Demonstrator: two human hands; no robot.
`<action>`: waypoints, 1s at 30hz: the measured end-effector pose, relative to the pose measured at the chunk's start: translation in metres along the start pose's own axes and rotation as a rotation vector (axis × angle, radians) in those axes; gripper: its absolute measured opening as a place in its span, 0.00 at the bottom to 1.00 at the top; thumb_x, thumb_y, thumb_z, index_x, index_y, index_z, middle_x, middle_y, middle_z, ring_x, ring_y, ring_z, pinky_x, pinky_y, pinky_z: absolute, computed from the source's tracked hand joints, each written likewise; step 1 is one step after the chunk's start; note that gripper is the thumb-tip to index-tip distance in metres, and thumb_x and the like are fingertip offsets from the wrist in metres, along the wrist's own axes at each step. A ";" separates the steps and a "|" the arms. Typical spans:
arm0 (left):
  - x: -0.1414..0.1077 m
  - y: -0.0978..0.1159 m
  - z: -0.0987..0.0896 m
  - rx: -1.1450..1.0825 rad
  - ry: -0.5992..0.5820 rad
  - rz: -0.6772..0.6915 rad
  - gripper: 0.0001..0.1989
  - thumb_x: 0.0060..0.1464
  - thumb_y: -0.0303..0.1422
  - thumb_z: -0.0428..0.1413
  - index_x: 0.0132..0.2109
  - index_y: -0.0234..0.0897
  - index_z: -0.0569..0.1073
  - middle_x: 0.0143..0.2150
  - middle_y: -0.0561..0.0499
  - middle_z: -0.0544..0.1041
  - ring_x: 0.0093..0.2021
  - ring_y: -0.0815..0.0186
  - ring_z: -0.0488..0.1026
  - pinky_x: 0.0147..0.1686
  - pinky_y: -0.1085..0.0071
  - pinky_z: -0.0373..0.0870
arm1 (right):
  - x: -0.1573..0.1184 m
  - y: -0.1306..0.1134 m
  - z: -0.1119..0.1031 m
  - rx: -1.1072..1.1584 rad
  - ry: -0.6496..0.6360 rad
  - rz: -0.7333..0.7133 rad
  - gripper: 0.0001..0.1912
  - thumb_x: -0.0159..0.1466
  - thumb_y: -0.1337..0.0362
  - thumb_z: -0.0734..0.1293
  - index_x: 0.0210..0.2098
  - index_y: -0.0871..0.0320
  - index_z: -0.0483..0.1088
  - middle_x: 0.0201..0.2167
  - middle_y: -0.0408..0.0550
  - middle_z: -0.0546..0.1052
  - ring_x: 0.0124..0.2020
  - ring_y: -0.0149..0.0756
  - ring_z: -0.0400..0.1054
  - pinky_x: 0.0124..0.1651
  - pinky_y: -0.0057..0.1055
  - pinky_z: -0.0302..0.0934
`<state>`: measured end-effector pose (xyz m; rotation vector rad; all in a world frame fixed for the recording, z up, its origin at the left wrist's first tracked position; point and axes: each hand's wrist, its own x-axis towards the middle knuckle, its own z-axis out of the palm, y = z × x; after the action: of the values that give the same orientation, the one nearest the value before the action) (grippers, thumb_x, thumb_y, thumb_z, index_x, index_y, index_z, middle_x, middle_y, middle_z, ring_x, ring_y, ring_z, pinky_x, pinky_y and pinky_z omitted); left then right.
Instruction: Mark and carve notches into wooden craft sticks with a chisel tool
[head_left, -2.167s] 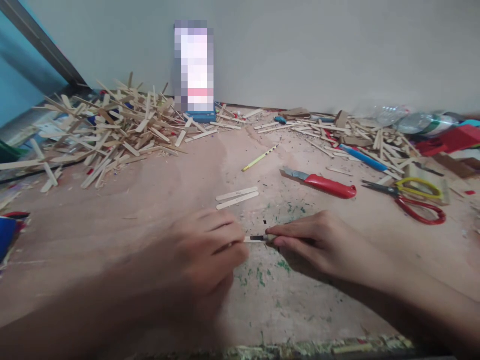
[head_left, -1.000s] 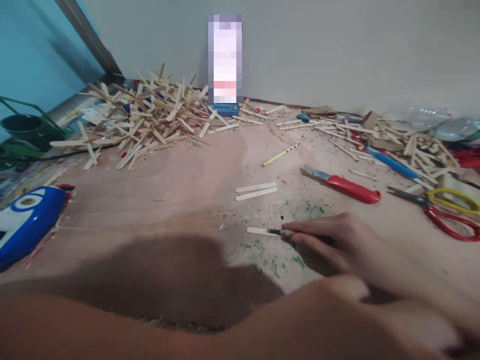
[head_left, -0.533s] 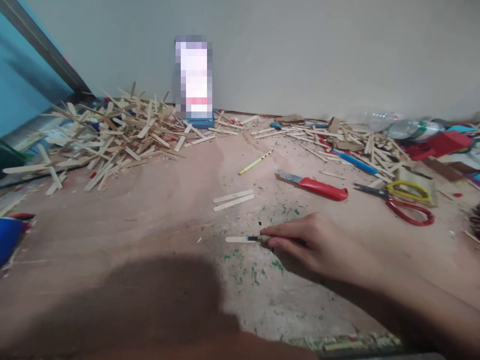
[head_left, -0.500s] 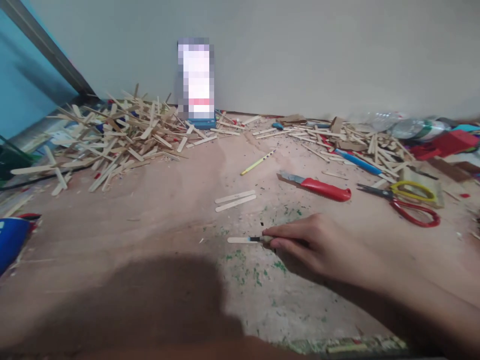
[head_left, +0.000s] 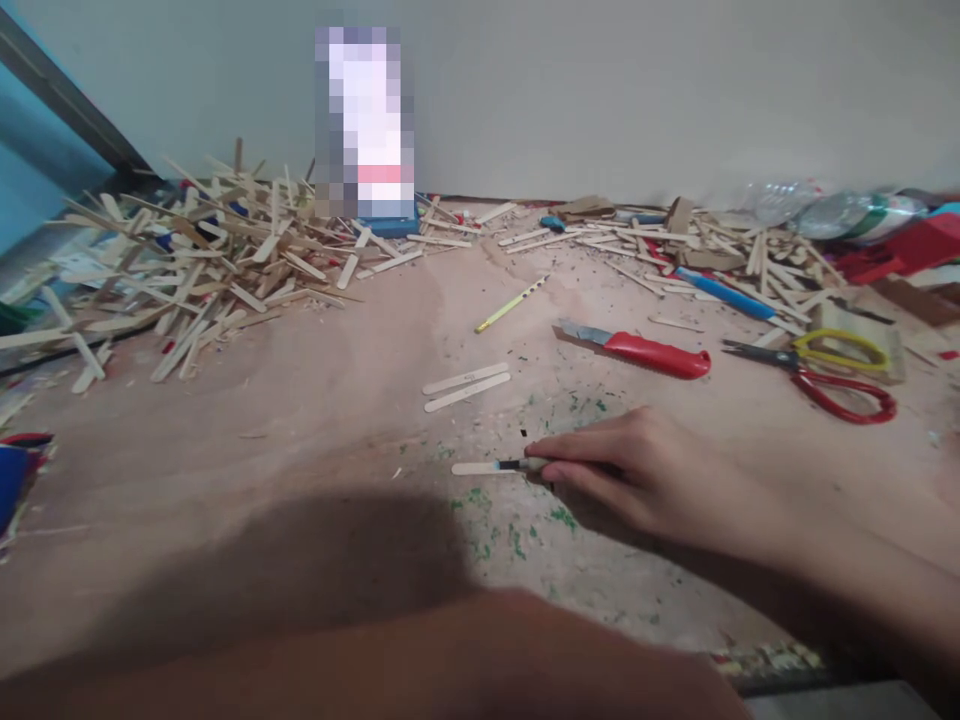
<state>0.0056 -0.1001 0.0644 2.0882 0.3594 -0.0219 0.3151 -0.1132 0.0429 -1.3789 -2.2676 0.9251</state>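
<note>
My right hand (head_left: 611,465) reaches in from the right, fingers pinched round a slim tool with a dark shaft (head_left: 513,464). I cannot make out the tool's exact kind, as my fingers cover much of it. Its bluish tip rests on or just over a popsicle stick (head_left: 472,469) lying flat on the wooden board (head_left: 315,420). Further back, two more popsicle sticks (head_left: 466,388) lie side by side, with pencil-like marks on one. My left hand is out of view. A blurred patch of skin, an arm or a leg, fills the bottom edge.
A red-handled utility knife (head_left: 652,355), scissors (head_left: 821,372) and a yellow pencil (head_left: 514,304) lie behind my hand. Heaped sticks (head_left: 225,260) cover the back left. A propped, blurred-out phone (head_left: 375,120) and plastic bottles (head_left: 855,215) stand or lie along the wall. Green shavings (head_left: 517,540) are scattered.
The camera view has shifted slightly, moving the board's contents upward. The blurred skin at the bottom has risen further into view. My right hand keeps its grip, with the tool still over the stick.
</note>
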 end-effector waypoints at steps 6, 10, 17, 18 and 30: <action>0.013 0.000 -0.038 0.099 0.517 -0.056 0.10 0.84 0.35 0.60 0.53 0.53 0.87 0.45 0.62 0.92 0.41 0.66 0.89 0.41 0.72 0.82 | 0.001 0.001 0.000 -0.037 -0.040 -0.014 0.20 0.91 0.57 0.66 0.60 0.54 0.93 0.43 0.50 0.95 0.34 0.37 0.85 0.39 0.33 0.66; 0.019 -0.035 -0.049 0.567 0.546 0.016 0.18 0.83 0.30 0.54 0.45 0.45 0.86 0.44 0.54 0.90 0.44 0.60 0.88 0.45 0.61 0.77 | 0.000 0.000 0.001 -0.063 -0.015 -0.020 0.20 0.91 0.58 0.67 0.61 0.55 0.93 0.42 0.50 0.95 0.34 0.37 0.84 0.39 0.33 0.64; 0.022 -0.062 -0.044 0.606 0.419 -0.027 0.15 0.80 0.29 0.58 0.45 0.46 0.87 0.44 0.53 0.89 0.43 0.57 0.86 0.45 0.58 0.74 | -0.004 -0.011 -0.006 -0.320 0.064 -0.083 0.20 0.91 0.57 0.66 0.59 0.52 0.93 0.40 0.48 0.93 0.32 0.38 0.82 0.36 0.37 0.58; 0.022 -0.060 -0.042 0.615 0.413 -0.033 0.14 0.80 0.29 0.58 0.44 0.45 0.87 0.43 0.52 0.88 0.43 0.56 0.85 0.44 0.57 0.74 | -0.004 -0.013 -0.009 -0.307 0.058 -0.073 0.20 0.91 0.57 0.66 0.56 0.51 0.93 0.38 0.47 0.93 0.31 0.37 0.81 0.35 0.37 0.59; 0.014 -0.039 -0.038 0.672 0.347 -0.023 0.06 0.79 0.37 0.65 0.57 0.47 0.87 0.58 0.47 0.89 0.54 0.47 0.86 0.52 0.51 0.80 | -0.004 -0.009 -0.018 -0.079 -0.103 0.015 0.21 0.89 0.57 0.67 0.43 0.51 0.87 0.27 0.43 0.84 0.24 0.33 0.72 0.32 0.36 0.56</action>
<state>0.0038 -0.0465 0.0496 2.7591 0.6528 0.2397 0.3212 -0.1129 0.0620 -1.4131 -2.3974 0.9409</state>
